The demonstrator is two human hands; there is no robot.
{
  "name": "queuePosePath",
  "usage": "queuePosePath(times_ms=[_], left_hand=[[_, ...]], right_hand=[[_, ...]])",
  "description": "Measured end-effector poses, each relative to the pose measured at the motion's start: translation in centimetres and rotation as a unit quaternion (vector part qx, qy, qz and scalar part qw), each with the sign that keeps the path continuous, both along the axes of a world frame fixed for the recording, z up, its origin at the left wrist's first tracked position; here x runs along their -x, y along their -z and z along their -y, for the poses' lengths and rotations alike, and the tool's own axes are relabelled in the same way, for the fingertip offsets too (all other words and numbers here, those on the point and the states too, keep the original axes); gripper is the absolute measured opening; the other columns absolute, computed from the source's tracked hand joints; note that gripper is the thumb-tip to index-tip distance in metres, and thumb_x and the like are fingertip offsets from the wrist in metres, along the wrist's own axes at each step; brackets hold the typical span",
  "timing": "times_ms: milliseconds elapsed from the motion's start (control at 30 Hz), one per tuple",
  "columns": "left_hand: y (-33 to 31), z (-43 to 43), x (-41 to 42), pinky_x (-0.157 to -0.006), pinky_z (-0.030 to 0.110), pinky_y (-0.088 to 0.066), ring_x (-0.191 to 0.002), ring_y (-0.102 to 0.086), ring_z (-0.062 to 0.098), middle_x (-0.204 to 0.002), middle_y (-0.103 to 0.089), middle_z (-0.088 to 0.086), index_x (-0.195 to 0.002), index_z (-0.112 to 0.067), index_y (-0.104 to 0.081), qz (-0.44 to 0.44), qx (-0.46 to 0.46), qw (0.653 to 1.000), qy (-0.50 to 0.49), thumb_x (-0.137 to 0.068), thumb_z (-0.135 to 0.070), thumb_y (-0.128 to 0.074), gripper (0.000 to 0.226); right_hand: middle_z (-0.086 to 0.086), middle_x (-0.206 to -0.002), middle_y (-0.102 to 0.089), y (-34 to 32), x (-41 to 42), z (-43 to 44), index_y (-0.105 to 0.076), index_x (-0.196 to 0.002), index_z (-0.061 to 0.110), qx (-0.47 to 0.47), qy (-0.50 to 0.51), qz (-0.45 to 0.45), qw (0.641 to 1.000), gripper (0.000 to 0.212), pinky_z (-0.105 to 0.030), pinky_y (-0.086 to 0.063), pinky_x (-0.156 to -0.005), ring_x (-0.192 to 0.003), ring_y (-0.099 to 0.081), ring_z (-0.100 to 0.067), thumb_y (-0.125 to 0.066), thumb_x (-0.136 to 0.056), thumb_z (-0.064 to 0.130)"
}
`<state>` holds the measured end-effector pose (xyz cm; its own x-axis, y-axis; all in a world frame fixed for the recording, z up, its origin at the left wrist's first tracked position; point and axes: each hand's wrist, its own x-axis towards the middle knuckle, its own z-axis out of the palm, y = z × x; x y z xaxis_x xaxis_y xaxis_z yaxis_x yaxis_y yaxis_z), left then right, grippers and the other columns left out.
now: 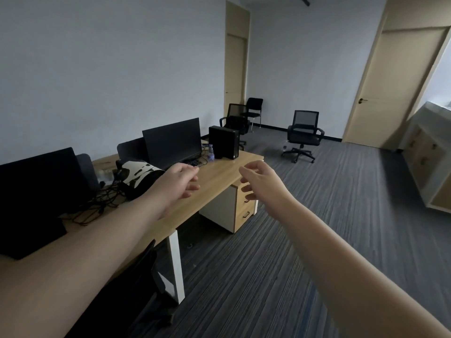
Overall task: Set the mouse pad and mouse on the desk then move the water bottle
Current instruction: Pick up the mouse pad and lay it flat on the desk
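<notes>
A clear water bottle with a purplish label stands upright on the wooden desk, between the monitor and a black computer tower. A rolled black-and-white patterned mouse pad lies on the desk, left of my left hand. My left hand hovers over the desk with fingers apart and nothing in it. Off the desk's right edge, my right hand is stretched forward in the air, fingers spread, holding nothing. No mouse can be made out.
Two dark monitors, a black tower, a keyboard corner and tangled cables crowd the desk. A drawer unit sits beneath it. Office chairs stand on the carpet beyond.
</notes>
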<state>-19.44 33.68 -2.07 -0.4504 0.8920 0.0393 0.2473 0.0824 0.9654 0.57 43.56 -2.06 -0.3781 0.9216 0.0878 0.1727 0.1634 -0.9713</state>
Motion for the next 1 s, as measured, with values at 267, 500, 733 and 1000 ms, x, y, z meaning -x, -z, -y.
queuePosePath(times_ms=[267, 500, 733, 1000], left_hand=[[-1.1, -13.1, -0.6, -0.097, 0.046, -0.058, -0.104, -0.074, 0.023, -0.119, -0.067, 0.008, -0.118, -0.021, -0.061, -0.019, -0.007, 0.999, -0.026, -0.101, -0.039, -0.054, 0.026], [-0.2, -23.2, -0.9, -0.095, 0.046, -0.058, -0.102, -0.074, 0.022, -0.118, -0.068, 0.007, -0.120, -0.020, -0.061, -0.010, 0.000, 0.999, -0.049, -0.100, -0.039, -0.056, 0.028], [0.5, -29.7, 0.9, -0.096, 0.047, -0.058, -0.102, -0.075, 0.021, -0.117, -0.070, 0.006, -0.112, -0.024, -0.063, -0.021, 0.020, 0.998, -0.057, -0.100, -0.041, -0.055, 0.022], [1.7, -39.2, 5.9, -0.097, 0.046, -0.059, -0.103, -0.074, 0.020, -0.116, -0.070, 0.004, -0.113, -0.024, -0.062, -0.021, 0.025, 0.999, -0.040, -0.101, -0.040, -0.054, 0.022]], right_hand=[[-0.007, -0.102, -0.069, -1.1, 0.7, -14.3, -0.060, -0.115, 0.022, -0.018, -0.029, -0.008, 0.999, 0.027, -0.032, -0.058, -0.067, -0.079, -0.067, -0.018, -0.062, -0.093, 0.039], [-0.008, -0.101, -0.069, -0.8, 0.6, -25.3, -0.060, -0.115, 0.019, -0.014, -0.047, 0.004, 0.999, 0.027, -0.039, -0.060, -0.074, -0.081, -0.067, -0.020, -0.061, -0.095, 0.038], [-0.008, -0.100, -0.069, -0.3, 2.4, -32.8, -0.061, -0.113, 0.019, -0.003, -0.059, -0.006, 0.998, 0.024, -0.039, -0.059, -0.075, -0.079, -0.067, -0.019, -0.061, -0.095, 0.034], [-0.007, -0.101, -0.069, 1.8, 7.8, -41.7, -0.060, -0.116, 0.019, 0.011, -0.051, 0.004, 0.999, 0.026, -0.034, -0.058, -0.069, -0.077, -0.066, -0.017, -0.063, -0.095, 0.034]])
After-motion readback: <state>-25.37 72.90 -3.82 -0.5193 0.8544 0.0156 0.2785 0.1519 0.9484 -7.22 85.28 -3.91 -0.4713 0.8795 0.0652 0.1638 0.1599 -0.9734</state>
